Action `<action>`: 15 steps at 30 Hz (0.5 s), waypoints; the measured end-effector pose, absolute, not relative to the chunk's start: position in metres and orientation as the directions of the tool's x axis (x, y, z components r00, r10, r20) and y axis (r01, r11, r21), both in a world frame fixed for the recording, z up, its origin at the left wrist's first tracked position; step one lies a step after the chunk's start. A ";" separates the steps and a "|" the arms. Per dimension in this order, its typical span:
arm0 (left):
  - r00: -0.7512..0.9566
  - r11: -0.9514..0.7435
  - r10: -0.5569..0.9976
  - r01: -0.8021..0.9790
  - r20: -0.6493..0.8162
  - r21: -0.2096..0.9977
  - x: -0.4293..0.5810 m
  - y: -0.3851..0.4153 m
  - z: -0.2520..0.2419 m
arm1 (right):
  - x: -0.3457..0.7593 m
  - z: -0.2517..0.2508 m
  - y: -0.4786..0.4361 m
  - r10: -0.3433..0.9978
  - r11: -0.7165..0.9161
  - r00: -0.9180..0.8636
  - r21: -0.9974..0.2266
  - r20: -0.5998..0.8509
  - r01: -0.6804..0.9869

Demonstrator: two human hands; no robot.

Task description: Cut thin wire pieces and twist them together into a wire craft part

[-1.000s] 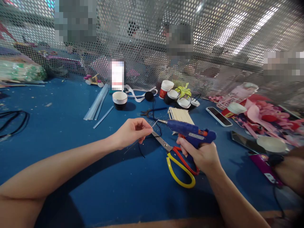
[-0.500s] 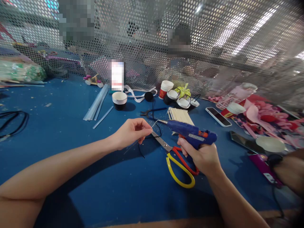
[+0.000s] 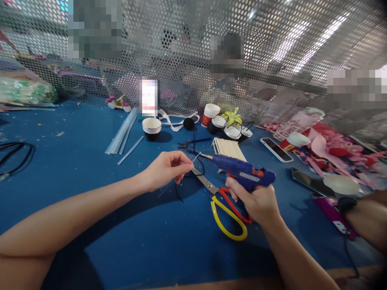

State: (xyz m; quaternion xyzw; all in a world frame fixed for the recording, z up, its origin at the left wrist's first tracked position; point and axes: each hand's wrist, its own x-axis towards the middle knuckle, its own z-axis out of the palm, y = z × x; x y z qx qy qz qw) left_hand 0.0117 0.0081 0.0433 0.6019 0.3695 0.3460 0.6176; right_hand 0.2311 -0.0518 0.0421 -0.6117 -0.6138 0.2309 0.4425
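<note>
Blue bench (image 3: 136, 241) beneath you, perforated mesh (image 3: 139, 48) rising behind it, and your left hand (image 3: 169, 169) pinches a thin strand (image 3: 196, 158)! Your right hand (image 3: 261, 199) is wrapped around the blue glue gun (image 3: 232, 165), nozzle (image 3: 207, 156) right at the strand's upper end, scissors (image 3: 214, 190) lying between your hands.

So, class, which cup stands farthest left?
The white-topped black cup, standing beyond the left hand, apart, near the clear sticks; the other cups are all farther right.

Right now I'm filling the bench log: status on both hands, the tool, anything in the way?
Left hand pinches thin strand. Right hand grips blue glue gun, nozzle close to strand's upper end. Scissors on table near both hands.
</note>
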 end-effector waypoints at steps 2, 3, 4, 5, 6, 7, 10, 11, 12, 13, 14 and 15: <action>0.491 0.031 0.871 0.012 -0.033 0.999 0.011 0.008 0.043 | 0.231 0.042 -0.052 0.954 0.144 0.144 -0.825 0.262 0.547; 0.495 0.028 0.869 0.010 -0.029 1.000 0.011 0.008 0.043 | 0.231 0.043 -0.052 0.954 0.145 0.145 -0.826 0.263 0.545; 0.500 0.024 0.866 0.010 -0.026 1.000 0.011 0.008 0.043 | 0.231 0.043 -0.052 0.953 0.147 0.146 -0.827 0.265 0.542; 0.505 0.019 0.863 0.011 -0.022 1.000 0.010 0.008 0.043 | 0.231 0.042 -0.052 0.952 0.150 0.146 -0.829 0.267 0.539; 0.508 0.013 0.861 0.013 -0.018 1.000 0.010 0.008 0.043 | 0.231 0.042 -0.051 0.952 0.153 0.145 -0.829 0.269 0.538; 0.512 0.009 0.859 0.016 -0.015 1.000 0.010 0.008 0.043 | 0.231 0.042 -0.051 0.952 0.154 0.144 -0.829 0.271 0.538; 0.514 0.012 0.857 0.018 -0.019 1.000 0.010 0.008 0.043 | 0.232 0.042 -0.051 0.951 0.150 0.150 -0.827 0.271 0.542; 0.514 0.016 0.858 0.017 -0.023 1.000 0.010 0.008 0.043 | 0.232 0.042 -0.051 0.952 0.145 0.151 -0.826 0.267 0.545; 0.513 0.020 0.858 0.015 -0.025 1.000 0.010 0.008 0.043 | 0.232 0.042 -0.051 0.953 0.141 0.151 -0.825 0.263 0.548; 0.513 0.020 0.858 0.012 -0.023 1.000 0.009 0.008 0.043 | 0.232 0.042 -0.051 0.954 0.137 0.149 -0.823 0.259 0.551; 0.513 0.020 0.858 0.007 -0.021 1.000 0.009 0.008 0.043 | 0.232 0.042 -0.051 0.956 0.135 0.146 -0.820 0.256 0.556; 0.516 0.020 0.857 0.004 -0.019 1.000 0.009 0.008 0.043 | 0.232 0.043 -0.052 0.957 0.135 0.141 -0.817 0.255 0.560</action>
